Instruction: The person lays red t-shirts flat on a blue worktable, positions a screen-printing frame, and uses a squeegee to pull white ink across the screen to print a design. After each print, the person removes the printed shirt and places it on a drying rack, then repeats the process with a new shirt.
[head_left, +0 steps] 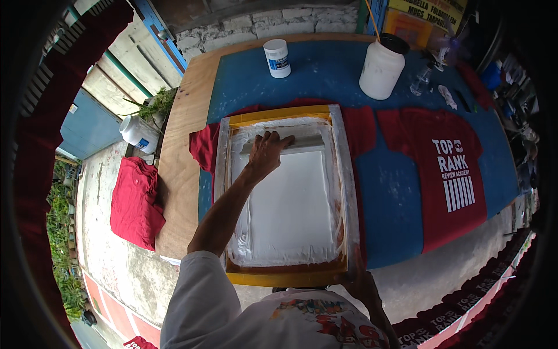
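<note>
I should press the blade (308, 141) evenly with my left hand (269, 152) curled round it, while my right hand (358, 284) touches the frame (279, 278), its grip too dark to tell.

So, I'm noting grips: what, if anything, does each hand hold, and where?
Left hand: the squeegee, by its upper edge. Right hand: at the screen frame, near right corner; hold unclear.

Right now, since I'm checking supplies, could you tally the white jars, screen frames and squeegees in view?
White jars: 3
Screen frame: 1
Squeegee: 1
Total: 5
</note>
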{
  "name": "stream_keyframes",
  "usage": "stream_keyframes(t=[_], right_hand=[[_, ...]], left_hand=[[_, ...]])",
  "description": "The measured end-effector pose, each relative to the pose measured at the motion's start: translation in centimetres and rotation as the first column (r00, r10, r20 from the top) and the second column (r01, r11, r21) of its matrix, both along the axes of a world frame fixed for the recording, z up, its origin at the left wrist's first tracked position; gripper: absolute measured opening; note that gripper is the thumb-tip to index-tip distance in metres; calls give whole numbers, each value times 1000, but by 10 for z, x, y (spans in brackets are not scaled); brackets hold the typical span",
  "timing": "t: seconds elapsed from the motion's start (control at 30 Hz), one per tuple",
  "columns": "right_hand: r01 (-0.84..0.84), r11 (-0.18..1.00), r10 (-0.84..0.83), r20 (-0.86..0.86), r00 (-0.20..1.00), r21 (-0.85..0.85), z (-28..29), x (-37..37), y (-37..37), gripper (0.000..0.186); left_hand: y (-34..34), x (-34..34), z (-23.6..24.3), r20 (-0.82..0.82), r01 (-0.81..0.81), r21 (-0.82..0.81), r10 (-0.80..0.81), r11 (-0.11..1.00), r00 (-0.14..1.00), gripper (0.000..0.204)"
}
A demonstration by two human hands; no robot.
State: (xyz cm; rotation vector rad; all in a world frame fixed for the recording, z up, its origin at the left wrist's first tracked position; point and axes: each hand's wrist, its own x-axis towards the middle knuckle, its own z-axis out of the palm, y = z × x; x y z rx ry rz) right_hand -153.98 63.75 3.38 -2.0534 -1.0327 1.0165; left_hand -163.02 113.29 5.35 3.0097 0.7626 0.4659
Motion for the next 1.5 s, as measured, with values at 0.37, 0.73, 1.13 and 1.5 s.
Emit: stream_keyframes(t=[0.37,0.73,1.13,1.5], right_hand=[[43,999,-43,1,999,24,-9,-2,-5,121],[11,986,-15,20,1000,164,-16,-3,-5,116],[-26,969,20,26,999,248,-14,-2,-5,112],[31,976,-32,0,999,216,-17,-1,-5,113]], left_hand=[[50,-7,17,-139,-10,-113,-6,994,990,71],[-38,-57,-11,14,-43,-87,45,995,999,66],[-305,-175,23,-41,-69,-268,61,961,997,65],[-124,-86,34,121,10,-125,5,992,993,61]])
